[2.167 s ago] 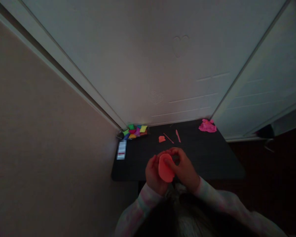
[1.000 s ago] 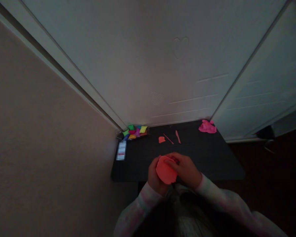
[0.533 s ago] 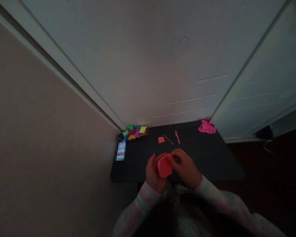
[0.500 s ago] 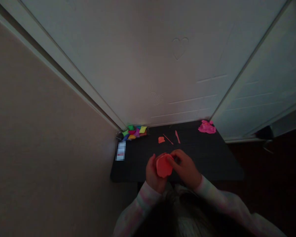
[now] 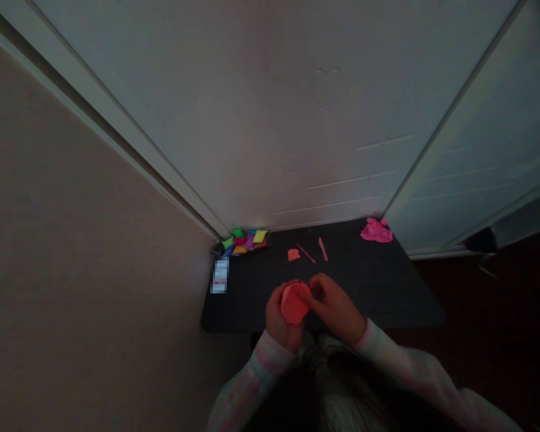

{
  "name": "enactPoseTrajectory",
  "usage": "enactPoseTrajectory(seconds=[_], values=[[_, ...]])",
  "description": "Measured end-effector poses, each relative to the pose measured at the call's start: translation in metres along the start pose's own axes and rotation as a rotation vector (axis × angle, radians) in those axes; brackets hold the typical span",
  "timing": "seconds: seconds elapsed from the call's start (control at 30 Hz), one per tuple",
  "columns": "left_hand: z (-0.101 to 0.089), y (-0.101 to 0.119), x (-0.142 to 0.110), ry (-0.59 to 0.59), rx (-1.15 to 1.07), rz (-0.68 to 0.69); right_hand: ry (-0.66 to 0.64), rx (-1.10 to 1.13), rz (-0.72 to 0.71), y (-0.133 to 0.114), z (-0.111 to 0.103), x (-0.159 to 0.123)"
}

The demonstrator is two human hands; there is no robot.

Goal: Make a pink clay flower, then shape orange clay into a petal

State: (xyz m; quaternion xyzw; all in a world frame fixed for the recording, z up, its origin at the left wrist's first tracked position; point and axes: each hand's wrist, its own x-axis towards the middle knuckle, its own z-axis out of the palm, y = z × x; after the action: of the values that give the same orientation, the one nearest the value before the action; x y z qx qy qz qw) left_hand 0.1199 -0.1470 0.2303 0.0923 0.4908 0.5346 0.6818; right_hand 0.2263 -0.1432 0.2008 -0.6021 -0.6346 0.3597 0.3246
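A flattened, uneven-edged piece of orange-red modelling clay (image 5: 294,305) is held up over the table's near edge. My left hand (image 5: 278,318) is closed around it from the left and below. On the other side, my right hand (image 5: 337,306) pinches its right edge between thumb and fingers. Beyond the hands lie a smaller orange lump of clay (image 5: 293,255), a thin pink stick tool (image 5: 306,253) and a pink modelling knife (image 5: 323,249). Parts of the left fingers are hidden behind the clay.
Colourful clay packets (image 5: 245,241) lie at the dark table's (image 5: 364,288) back left corner, above a blurred pale rectangular item (image 5: 220,275). A pink clay mass (image 5: 377,230) sits at the back right. A white panelled surface (image 5: 270,120) rises directly behind the table.
The clay piece has shifted slightly left and turned a little in my hands. My right thumb has slid from its face toward its right edge.
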Motion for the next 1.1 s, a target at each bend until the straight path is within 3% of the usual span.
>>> enactPoseTrajectory(seconds=[0.13, 0.27, 0.47, 0.7, 0.9, 1.1], values=[[0.002, -0.002, -0.002, -0.035, 0.208, 0.185, -0.015, 0.136, 0.007, 0.001, 0.001, -0.001], [0.005, -0.003, -0.007, -0.03, 0.264, 0.208, -0.114, 0.166, -0.009, -0.002, -0.001, -0.002], [0.003, -0.002, -0.006, -0.037, 0.465, 0.293, -0.096, 0.134, -0.021, -0.008, -0.003, -0.002], [0.0, -0.012, 0.008, -0.015, 0.342, 0.124, -0.09, 0.103, -0.046, -0.007, -0.005, -0.001], [0.001, -0.016, 0.01, -0.086, -0.003, -0.13, -0.123, 0.065, -0.077, -0.009, -0.007, -0.001], [-0.003, -0.018, 0.014, -0.081, -0.091, -0.151, 0.032, 0.114, -0.151, -0.007, -0.005, 0.0]])
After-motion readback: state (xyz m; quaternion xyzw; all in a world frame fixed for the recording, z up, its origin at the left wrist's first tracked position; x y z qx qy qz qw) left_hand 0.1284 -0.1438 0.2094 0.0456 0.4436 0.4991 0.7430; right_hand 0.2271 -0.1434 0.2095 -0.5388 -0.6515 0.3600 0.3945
